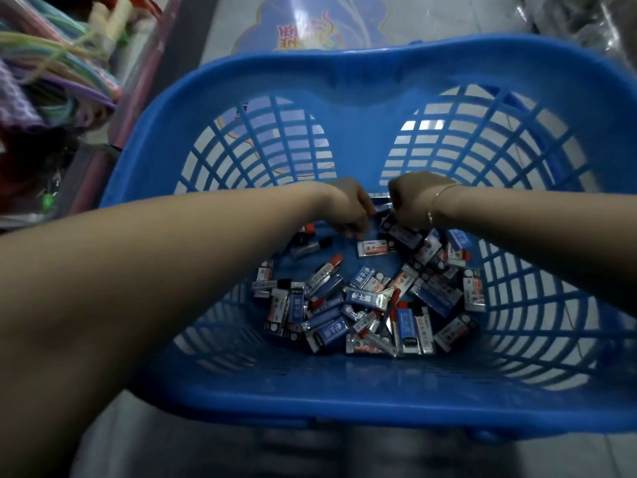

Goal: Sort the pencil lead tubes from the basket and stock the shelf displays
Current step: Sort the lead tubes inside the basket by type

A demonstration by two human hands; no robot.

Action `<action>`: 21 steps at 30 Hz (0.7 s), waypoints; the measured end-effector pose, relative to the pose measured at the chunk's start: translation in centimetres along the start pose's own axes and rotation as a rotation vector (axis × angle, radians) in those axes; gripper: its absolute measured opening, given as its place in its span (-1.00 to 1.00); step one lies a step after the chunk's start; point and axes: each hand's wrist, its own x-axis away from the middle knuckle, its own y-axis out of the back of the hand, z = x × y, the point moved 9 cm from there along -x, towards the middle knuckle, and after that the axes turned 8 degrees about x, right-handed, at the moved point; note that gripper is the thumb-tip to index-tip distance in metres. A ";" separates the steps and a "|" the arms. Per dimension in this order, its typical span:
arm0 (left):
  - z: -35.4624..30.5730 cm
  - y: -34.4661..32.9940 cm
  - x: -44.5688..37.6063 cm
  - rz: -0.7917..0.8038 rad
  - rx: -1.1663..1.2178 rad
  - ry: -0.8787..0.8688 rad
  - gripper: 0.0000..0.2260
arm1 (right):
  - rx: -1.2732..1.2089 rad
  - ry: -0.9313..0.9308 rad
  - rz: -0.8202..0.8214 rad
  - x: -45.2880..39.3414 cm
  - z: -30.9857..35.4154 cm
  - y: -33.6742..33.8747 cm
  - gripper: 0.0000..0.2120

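Inside the basket (344, 74), both hands' curled fingers (351, 225) pinch lead tubes (386, 210) between them.

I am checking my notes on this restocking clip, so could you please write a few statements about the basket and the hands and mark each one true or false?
1. The basket is red. False: it is blue plastic with lattice walls.
2. Both hands are reaching down into the basket. True: the left hand and right hand are at the far end of the pile.
3. The pencil lead tubes lie loose on the basket floor. True.
4. The bracelet is on the left wrist. False: it is on the right wrist.
5. The basket is empty. False: many tubes remain.
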 end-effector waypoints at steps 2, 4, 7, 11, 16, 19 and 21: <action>-0.3 1.0 0.7 -0.042 -0.358 -0.071 -0.91 | 0.114 0.101 -0.057 0.4 1.9 -0.1 -0.84; 0.9 0.3 1.7 0.011 -0.525 -0.039 -0.93 | 0.119 0.249 -0.046 0.8 4.5 -1.3 -0.76; 3.5 -1.7 2.4 0.084 -0.678 0.029 -0.78 | 0.133 0.380 0.033 1.5 7.9 -3.4 -0.68; 3.6 -1.9 1.6 0.043 -0.713 0.051 -0.63 | 0.179 0.302 0.101 0.9 8.6 -4.6 -0.62; 3.8 0.8 1.4 -0.043 -0.696 0.082 -0.85 | 0.289 0.216 0.113 0.5 7.3 -5.0 -0.61; 4.1 3.5 1.3 -0.105 -0.668 0.095 -0.80 | 0.082 0.236 0.080 0.3 8.0 -4.1 -0.73; 4.2 4.3 1.3 -0.120 -0.674 0.092 -0.78 | -0.080 0.282 0.109 0.6 9.1 -4.1 -0.74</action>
